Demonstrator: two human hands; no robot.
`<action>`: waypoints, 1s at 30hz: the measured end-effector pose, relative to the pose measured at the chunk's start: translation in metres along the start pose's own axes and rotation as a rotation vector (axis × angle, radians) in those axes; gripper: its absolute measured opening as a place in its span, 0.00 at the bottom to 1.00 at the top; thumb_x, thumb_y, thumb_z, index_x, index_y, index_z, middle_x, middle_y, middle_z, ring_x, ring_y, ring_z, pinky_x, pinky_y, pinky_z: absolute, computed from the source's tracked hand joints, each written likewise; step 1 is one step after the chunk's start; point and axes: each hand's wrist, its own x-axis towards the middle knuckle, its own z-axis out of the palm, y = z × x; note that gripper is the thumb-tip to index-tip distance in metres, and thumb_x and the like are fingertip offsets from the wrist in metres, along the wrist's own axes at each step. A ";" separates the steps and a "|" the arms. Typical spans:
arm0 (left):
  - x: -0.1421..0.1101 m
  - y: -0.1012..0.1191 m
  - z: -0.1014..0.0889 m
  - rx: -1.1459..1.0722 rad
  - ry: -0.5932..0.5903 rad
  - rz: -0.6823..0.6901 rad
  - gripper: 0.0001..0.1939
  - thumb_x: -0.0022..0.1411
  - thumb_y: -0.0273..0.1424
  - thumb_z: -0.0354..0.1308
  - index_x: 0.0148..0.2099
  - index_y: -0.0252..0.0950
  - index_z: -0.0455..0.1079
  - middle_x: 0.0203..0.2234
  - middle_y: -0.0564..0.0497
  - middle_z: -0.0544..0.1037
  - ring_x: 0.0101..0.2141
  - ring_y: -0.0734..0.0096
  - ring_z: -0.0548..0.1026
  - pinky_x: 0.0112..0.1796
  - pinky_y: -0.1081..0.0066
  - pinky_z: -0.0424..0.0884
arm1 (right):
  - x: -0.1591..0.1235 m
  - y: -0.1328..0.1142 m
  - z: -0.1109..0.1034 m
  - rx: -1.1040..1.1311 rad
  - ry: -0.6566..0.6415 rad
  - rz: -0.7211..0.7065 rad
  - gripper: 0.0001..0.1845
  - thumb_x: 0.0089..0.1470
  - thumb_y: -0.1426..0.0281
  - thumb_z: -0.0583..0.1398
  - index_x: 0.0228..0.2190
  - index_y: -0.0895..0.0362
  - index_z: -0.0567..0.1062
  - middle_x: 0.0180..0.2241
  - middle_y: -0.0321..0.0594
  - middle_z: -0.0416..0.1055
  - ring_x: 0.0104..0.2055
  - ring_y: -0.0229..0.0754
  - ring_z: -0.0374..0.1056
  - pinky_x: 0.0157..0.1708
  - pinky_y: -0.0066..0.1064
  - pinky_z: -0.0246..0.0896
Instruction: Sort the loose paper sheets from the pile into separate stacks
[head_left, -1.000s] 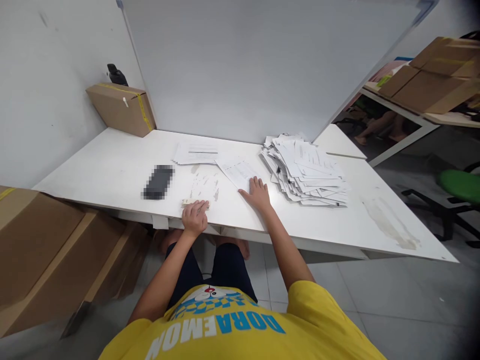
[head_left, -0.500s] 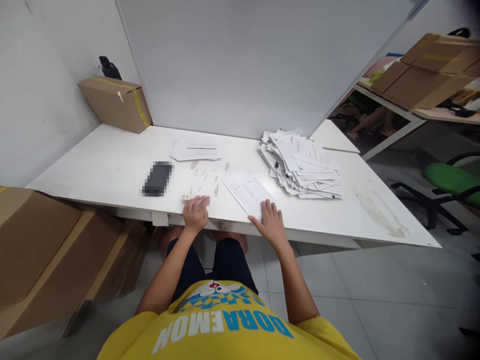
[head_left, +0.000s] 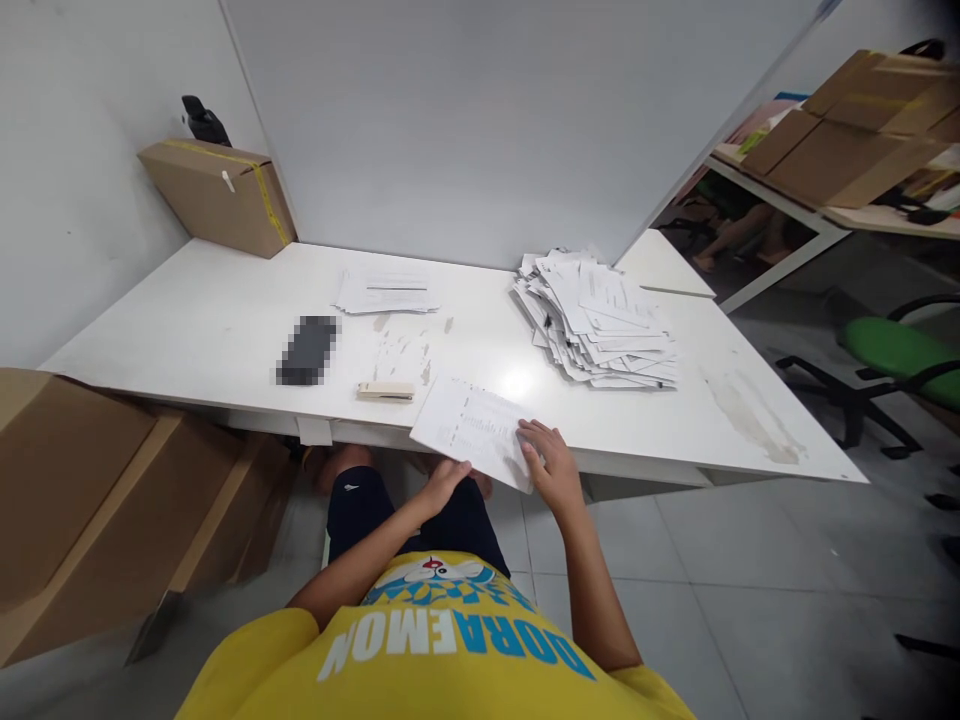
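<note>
Printed sheets of paper hang partly over the table's front edge, between my two hands. My left hand grips their near edge, thumb on top and the other fingers hidden beneath. At the sheets' right end, my right hand holds the edge with its fingers bent over it. A cream stapler lies on the table to the left of the sheets, touched by neither hand. Farther back sits a small stack of printed papers. To the right rises a tall, untidy pile of papers.
The white table carries a blurred-out dark object at left. A cardboard box stands in the back left corner, with a black bottle behind it. More cardboard boxes are below left. A green chair is at right.
My left hand has let go of the stapler and moved right to the sheets' near edge. The sheets have come toward me, past the table edge, with my right hand still on them.
</note>
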 end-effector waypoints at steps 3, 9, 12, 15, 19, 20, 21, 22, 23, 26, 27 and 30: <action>0.014 0.007 0.000 -0.330 0.109 -0.248 0.32 0.60 0.48 0.62 0.61 0.38 0.69 0.60 0.42 0.71 0.62 0.51 0.67 0.61 0.53 0.65 | -0.007 -0.003 -0.002 0.167 0.082 -0.002 0.21 0.64 0.54 0.51 0.43 0.52 0.78 0.50 0.44 0.77 0.59 0.53 0.67 0.64 0.55 0.51; 0.017 0.032 -0.013 -0.315 0.091 -0.289 0.39 0.51 0.47 0.70 0.62 0.39 0.67 0.64 0.42 0.66 0.64 0.47 0.63 0.64 0.48 0.59 | -0.022 -0.004 0.010 0.414 0.503 0.432 0.22 0.56 0.50 0.57 0.36 0.56 0.76 0.38 0.46 0.76 0.42 0.49 0.71 0.43 0.41 0.67; 0.015 0.046 -0.017 -0.197 -0.028 -0.157 0.41 0.48 0.46 0.72 0.61 0.38 0.68 0.63 0.42 0.67 0.65 0.46 0.62 0.65 0.48 0.55 | -0.031 -0.004 0.021 0.730 0.401 0.694 0.23 0.50 0.47 0.61 0.33 0.55 0.73 0.31 0.40 0.74 0.34 0.44 0.71 0.33 0.35 0.67; 0.013 0.057 -0.018 -0.083 -0.177 -0.062 0.41 0.48 0.46 0.72 0.62 0.40 0.67 0.62 0.42 0.69 0.66 0.48 0.60 0.66 0.48 0.54 | -0.040 -0.008 0.025 0.995 0.298 0.786 0.26 0.43 0.49 0.67 0.37 0.53 0.73 0.37 0.40 0.77 0.39 0.46 0.73 0.35 0.35 0.69; 0.009 0.061 -0.012 0.074 -0.132 0.040 0.39 0.51 0.46 0.70 0.63 0.42 0.66 0.61 0.44 0.70 0.67 0.53 0.57 0.68 0.52 0.47 | -0.042 -0.017 0.019 1.117 0.239 0.707 0.30 0.42 0.52 0.69 0.44 0.54 0.75 0.42 0.45 0.79 0.50 0.52 0.72 0.48 0.43 0.69; 0.009 0.061 -0.010 0.094 -0.073 0.081 0.39 0.51 0.46 0.70 0.63 0.42 0.66 0.61 0.43 0.70 0.67 0.54 0.56 0.68 0.53 0.46 | -0.039 -0.018 0.016 1.098 0.251 0.672 0.30 0.42 0.53 0.69 0.45 0.55 0.76 0.43 0.46 0.79 0.51 0.53 0.72 0.50 0.45 0.68; 0.010 0.061 -0.008 0.099 -0.007 0.121 0.39 0.51 0.46 0.70 0.63 0.42 0.65 0.60 0.42 0.71 0.67 0.54 0.57 0.68 0.53 0.46 | -0.035 -0.019 0.013 1.059 0.286 0.640 0.31 0.41 0.54 0.70 0.45 0.56 0.76 0.42 0.47 0.79 0.51 0.54 0.72 0.50 0.45 0.67; 0.012 0.060 -0.008 0.089 0.059 0.156 0.39 0.52 0.46 0.69 0.63 0.40 0.65 0.58 0.41 0.72 0.66 0.54 0.59 0.68 0.52 0.48 | -0.030 -0.019 0.009 1.009 0.341 0.607 0.31 0.40 0.55 0.70 0.45 0.56 0.77 0.41 0.47 0.79 0.50 0.54 0.72 0.50 0.46 0.67; 0.015 0.061 -0.009 0.067 0.120 0.184 0.38 0.53 0.47 0.69 0.62 0.39 0.66 0.56 0.40 0.74 0.64 0.52 0.63 0.66 0.51 0.53 | -0.023 -0.018 0.004 0.957 0.404 0.567 0.30 0.40 0.55 0.70 0.44 0.57 0.77 0.40 0.47 0.79 0.49 0.53 0.72 0.49 0.45 0.67; 0.029 0.066 -0.019 -0.006 0.276 0.254 0.32 0.56 0.51 0.65 0.55 0.35 0.71 0.47 0.40 0.79 0.54 0.51 0.74 0.58 0.51 0.67 | 0.005 -0.011 -0.012 0.848 0.569 0.430 0.25 0.41 0.57 0.70 0.40 0.57 0.78 0.38 0.45 0.80 0.47 0.50 0.73 0.49 0.44 0.67; 0.035 0.069 -0.024 -0.013 0.318 0.292 0.30 0.56 0.51 0.64 0.53 0.35 0.71 0.45 0.40 0.79 0.52 0.52 0.75 0.56 0.52 0.69 | 0.015 -0.008 -0.017 0.835 0.580 0.387 0.24 0.41 0.57 0.70 0.39 0.57 0.79 0.37 0.44 0.80 0.46 0.49 0.73 0.49 0.43 0.67; 0.052 0.080 -0.041 0.073 0.415 0.474 0.29 0.59 0.48 0.63 0.57 0.37 0.66 0.48 0.41 0.76 0.51 0.57 0.75 0.54 0.57 0.70 | 0.042 0.005 -0.027 0.833 0.486 0.299 0.21 0.40 0.58 0.70 0.35 0.57 0.79 0.35 0.43 0.80 0.44 0.49 0.73 0.48 0.44 0.67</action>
